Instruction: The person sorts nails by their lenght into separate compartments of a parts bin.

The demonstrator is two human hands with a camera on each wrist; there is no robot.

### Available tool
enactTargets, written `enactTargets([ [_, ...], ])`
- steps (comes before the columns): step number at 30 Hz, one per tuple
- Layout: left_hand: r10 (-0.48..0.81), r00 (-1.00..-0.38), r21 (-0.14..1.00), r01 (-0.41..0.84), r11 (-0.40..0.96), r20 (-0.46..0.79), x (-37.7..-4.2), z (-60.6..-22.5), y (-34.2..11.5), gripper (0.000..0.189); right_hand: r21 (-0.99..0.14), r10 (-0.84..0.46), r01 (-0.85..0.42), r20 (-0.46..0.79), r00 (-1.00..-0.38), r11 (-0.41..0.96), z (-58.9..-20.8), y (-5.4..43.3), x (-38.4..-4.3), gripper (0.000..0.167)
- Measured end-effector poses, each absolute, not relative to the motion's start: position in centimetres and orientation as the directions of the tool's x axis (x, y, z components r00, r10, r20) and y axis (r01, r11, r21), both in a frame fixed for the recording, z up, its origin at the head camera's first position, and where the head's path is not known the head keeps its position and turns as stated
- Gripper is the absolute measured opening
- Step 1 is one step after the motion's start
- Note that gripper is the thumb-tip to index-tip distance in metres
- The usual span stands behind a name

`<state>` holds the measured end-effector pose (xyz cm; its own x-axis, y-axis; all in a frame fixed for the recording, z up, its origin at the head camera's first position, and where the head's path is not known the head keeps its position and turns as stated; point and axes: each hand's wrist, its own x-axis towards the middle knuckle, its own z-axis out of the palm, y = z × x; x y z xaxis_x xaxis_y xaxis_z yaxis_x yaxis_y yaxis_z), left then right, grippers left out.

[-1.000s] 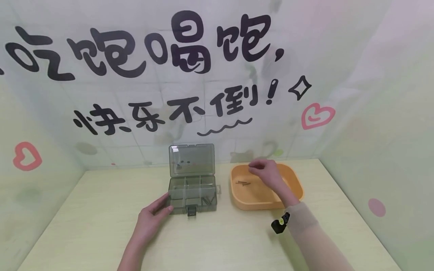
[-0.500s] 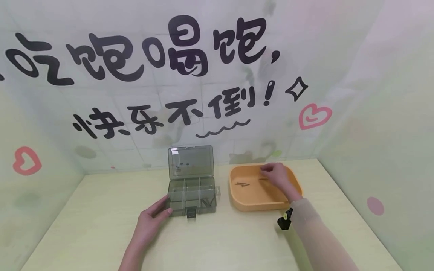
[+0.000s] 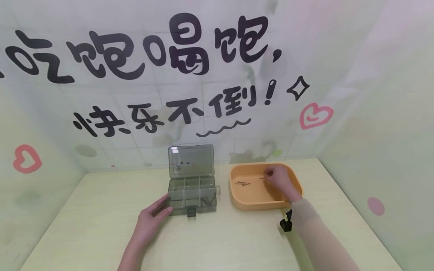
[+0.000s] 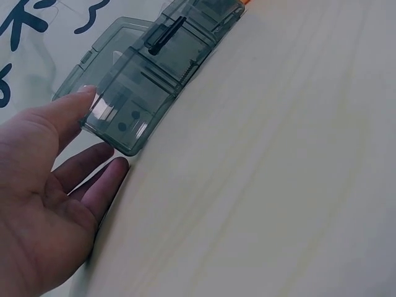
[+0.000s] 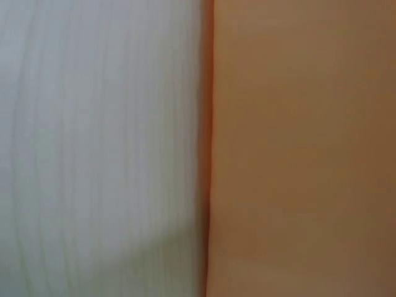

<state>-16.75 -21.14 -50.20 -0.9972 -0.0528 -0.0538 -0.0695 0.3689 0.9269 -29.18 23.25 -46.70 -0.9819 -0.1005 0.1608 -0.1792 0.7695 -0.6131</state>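
Note:
My left hand holds the left end of a clear grey compartment box, thumb at its near corner. In the left wrist view the thumb touches the box, while other fingers sit loosely bent beside it. Several screws lie in its front right compartment. My right hand is inside an orange tray, fingers bent and blurred. Left of its fingertips a thin screw shows; whether they pinch it cannot be told. Only tray and table appear in the right wrist view.
Several more screws lie in the tray's left part. The box lid stands up towards the printed back wall. Side walls flank the pale wooden table. A black wrist device hangs under the right forearm.
My right hand has moved right and lowered into the tray, uncovering a thin screw near its fingertips. The left hand has stayed at the box.

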Motion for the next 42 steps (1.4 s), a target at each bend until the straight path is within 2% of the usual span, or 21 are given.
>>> enactTargets([
  [8, -0.057, -0.997, 0.926, -0.077, 0.37, -0.06, -16.67, -50.32, -21.1, 0.062, -0.65, -0.098, -0.11, 0.054, -0.994, 0.752, -47.15, 23.37, -29.11, 0.024],
  [13, -0.056, -0.997, 0.926, -0.076, 0.37, -0.059, -16.59, -50.51, -21.13, 0.062, -0.657, -0.096, -0.088, 0.024, -0.995, 0.749, -47.11, 23.3, -29.1, 0.024],
  [29, -0.057, -0.997, 0.926, -0.072, 0.371, -0.054, -16.6, -50.17, -21.19, 0.062, -0.622, -0.158, -0.169, 0.073, -0.985, 0.764, -47.66, 23.18, -29.93, 0.01],
  [42, -0.05, -0.997, 0.931, -0.068, 0.357, -0.054, -16.66, -50.34, -21.2, 0.063, -0.584, -0.216, -0.217, 0.072, -0.974, 0.782, -47.42, 23.01, -29.7, 0.012],
])
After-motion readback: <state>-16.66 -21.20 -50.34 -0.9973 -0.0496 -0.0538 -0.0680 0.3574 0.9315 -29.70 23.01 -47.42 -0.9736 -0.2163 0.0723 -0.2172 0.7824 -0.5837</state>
